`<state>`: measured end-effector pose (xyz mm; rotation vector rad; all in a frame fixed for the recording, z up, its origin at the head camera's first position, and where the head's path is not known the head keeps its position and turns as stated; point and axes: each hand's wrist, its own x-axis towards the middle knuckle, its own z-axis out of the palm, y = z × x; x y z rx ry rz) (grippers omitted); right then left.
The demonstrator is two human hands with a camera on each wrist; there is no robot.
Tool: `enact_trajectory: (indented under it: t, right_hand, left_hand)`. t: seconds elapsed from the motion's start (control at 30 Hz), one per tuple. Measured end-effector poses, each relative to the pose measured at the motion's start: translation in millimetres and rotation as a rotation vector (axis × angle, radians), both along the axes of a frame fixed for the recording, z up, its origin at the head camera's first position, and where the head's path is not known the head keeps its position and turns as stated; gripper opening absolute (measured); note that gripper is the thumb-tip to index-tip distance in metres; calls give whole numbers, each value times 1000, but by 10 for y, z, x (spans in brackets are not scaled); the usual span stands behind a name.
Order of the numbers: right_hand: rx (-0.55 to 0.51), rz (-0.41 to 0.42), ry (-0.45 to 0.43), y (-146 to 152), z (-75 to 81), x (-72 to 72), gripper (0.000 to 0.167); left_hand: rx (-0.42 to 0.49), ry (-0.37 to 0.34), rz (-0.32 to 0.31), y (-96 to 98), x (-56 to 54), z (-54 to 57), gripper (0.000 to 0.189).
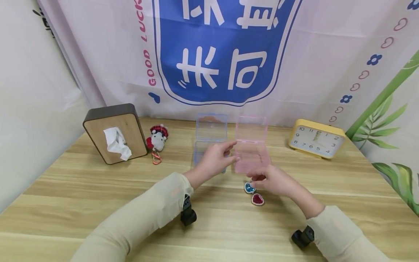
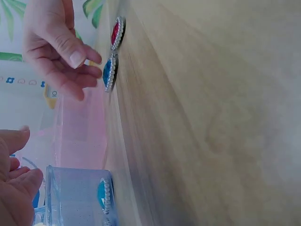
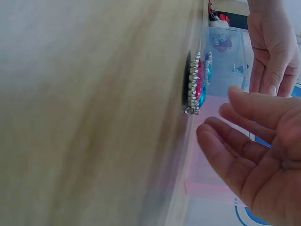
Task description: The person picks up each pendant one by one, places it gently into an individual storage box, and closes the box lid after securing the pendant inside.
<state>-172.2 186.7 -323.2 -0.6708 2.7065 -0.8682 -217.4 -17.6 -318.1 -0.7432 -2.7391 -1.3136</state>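
Observation:
My left hand [image 1: 214, 158] hovers between a clear blue box [image 1: 199, 154] and a clear pink box [image 1: 243, 166], fingers loosely bent around nothing. Both boxes have their lids raised. A blue heart-shaped gem [image 1: 250, 187] with a pearly rim lies on the table in front of the pink box, its right side overlapped by the fingertips of my right hand [image 1: 275, 180]. In the right wrist view that hand's palm and relaxed fingers [image 3: 225, 157] hold nothing. Just nearer is a red heart-shaped gem [image 1: 258, 199]. Through the blue box's wall shows another blue gem [image 2: 101, 194].
At the back left stands a wooden-fronted tissue box [image 1: 98, 142], beside a small plush keychain [image 1: 158, 141] with an orange clasp. A yellow clock [image 1: 316, 139] is at the back right. Behind the wooden table [image 1: 222, 233] hangs a printed cloth [image 1: 314, 72].

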Motion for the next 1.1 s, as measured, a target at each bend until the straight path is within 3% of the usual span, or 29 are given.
enact_trajectory:
  t: [0.1, 0.33, 0.67, 1.1]
  right_hand:
    - [13, 23, -19, 3, -33, -14, 27]
    - [57, 51, 1, 19, -88, -45, 27]
    - [73, 136, 72, 24, -146, -84, 21]
    - [22, 91, 0, -26, -142, -92, 16]
  left_hand:
    - [-44, -32, -4, 31, -26, 15, 57]
    - [-40, -132, -23, 101, -67, 12, 60]
    - [-139, -77, -28, 160, -70, 21, 56]
    - [-229, 8, -32, 194, -79, 10, 48]
